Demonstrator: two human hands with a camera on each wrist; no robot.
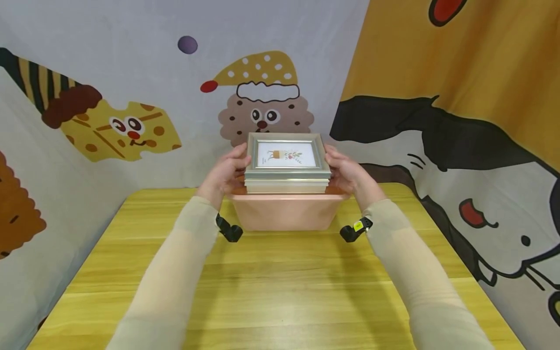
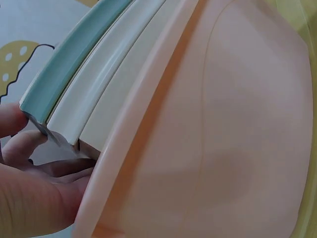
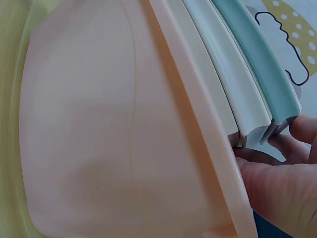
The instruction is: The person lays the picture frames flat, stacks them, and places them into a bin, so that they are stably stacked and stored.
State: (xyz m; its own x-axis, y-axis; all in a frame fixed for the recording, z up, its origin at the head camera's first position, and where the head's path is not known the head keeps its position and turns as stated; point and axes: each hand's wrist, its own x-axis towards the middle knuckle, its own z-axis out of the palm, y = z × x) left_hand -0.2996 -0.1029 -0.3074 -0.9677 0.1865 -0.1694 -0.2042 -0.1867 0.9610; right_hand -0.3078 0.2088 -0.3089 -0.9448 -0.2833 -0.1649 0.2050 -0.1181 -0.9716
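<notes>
Both hands hold a stack of picture frames by its two sides, over a pink plastic basin (image 1: 286,215). On top lies a silvery frame (image 1: 286,172), teal-tinted in the wrist views, with a small animal-and-flower picture (image 1: 285,154). Beneath it are a white frame (image 2: 99,74) and a cream layer (image 2: 132,74). My left hand (image 1: 225,172) grips the left side, fingers at the corner and underneath. The right hand (image 1: 348,174) grips the opposite side in the same way. The basin's near rim hides the stack's lowest part.
The basin stands toward the back of a yellow wood-grain table (image 1: 280,291). Behind it hangs a cartoon-printed cloth (image 1: 144,43), which continues along the right side. A black wrist camera (image 1: 229,230) juts inward at the left wrist, and another (image 1: 355,230) at the right.
</notes>
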